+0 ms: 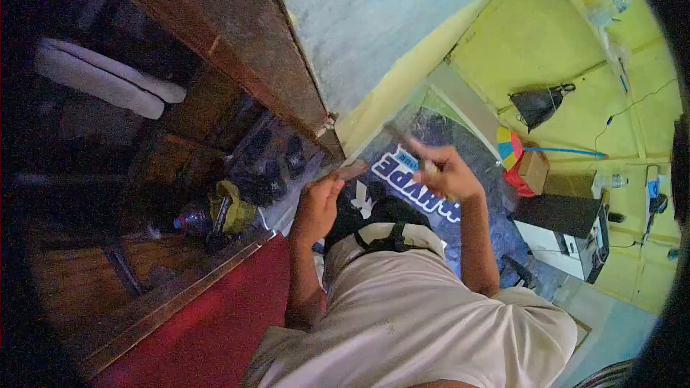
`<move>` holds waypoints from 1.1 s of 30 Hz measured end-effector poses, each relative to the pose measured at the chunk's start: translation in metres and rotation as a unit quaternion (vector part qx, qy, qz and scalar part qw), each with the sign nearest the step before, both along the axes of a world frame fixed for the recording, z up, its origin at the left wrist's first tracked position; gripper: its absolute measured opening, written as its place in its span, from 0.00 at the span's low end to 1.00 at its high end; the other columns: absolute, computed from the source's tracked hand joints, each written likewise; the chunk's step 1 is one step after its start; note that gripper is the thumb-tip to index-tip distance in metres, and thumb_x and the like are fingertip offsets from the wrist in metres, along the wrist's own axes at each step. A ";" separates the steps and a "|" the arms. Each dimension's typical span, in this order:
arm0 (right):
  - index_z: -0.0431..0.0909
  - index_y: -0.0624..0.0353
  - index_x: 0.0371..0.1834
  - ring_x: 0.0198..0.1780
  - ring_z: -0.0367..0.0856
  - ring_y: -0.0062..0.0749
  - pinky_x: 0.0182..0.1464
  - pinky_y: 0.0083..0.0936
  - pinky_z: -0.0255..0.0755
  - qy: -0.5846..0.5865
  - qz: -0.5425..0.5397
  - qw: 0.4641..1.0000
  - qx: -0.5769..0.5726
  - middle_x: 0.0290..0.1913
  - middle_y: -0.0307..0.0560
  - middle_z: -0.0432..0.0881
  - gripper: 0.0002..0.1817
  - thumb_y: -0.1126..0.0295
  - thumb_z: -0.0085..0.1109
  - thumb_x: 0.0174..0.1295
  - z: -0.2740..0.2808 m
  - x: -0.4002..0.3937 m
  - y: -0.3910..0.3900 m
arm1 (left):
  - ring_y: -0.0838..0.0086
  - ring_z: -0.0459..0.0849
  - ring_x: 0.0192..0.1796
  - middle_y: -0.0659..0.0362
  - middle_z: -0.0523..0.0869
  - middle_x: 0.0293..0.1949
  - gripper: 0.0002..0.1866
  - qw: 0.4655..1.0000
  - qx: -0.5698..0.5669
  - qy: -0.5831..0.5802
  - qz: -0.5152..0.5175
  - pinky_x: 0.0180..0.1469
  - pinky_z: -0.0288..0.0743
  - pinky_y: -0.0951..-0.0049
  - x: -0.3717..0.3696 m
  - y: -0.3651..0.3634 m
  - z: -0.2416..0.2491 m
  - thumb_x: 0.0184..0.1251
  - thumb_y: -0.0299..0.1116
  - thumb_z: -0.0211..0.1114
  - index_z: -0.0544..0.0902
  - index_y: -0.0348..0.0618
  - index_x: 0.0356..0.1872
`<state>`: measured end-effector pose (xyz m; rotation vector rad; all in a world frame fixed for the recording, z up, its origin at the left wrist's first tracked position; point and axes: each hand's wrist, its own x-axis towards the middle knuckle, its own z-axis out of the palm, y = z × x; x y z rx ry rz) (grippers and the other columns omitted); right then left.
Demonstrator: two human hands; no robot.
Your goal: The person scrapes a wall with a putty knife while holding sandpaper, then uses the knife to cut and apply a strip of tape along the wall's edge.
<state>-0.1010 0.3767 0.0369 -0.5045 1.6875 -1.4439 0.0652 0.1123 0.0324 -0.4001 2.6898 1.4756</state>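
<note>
My left hand (316, 205) is closed around a small brown piece of wood (352, 169), and its end sticks out past my fingers. My right hand (447, 172) grips a thin stick-like tool (402, 141) that points up and to the left, its tip a little above the wood. The two hands are a short way apart. Below them are my beige shirt (417, 316) and a dark strap or bag (381, 223) at my lap. What kind of tool it is cannot be made out.
A blue printed banner (411, 181) lies under the hands. A red carpet (215, 316) and dark wooden furniture (215, 43) are at the left, with a plastic bottle (190, 220), a yellow-green bag (233, 210) and shoes (277, 165). At the right stand a cardboard box (535, 169) and a black bag (537, 104).
</note>
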 end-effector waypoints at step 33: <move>0.61 0.47 0.81 0.15 0.67 0.17 0.18 0.24 0.66 0.018 -0.284 0.957 -0.049 0.20 0.33 0.73 0.43 0.78 0.66 0.61 -0.064 -0.042 -0.110 | 0.64 0.84 0.42 0.46 0.86 0.38 0.16 0.997 0.025 -0.031 0.072 0.49 0.75 0.65 -0.008 -0.018 -0.032 0.80 0.38 0.56 0.80 0.32 0.51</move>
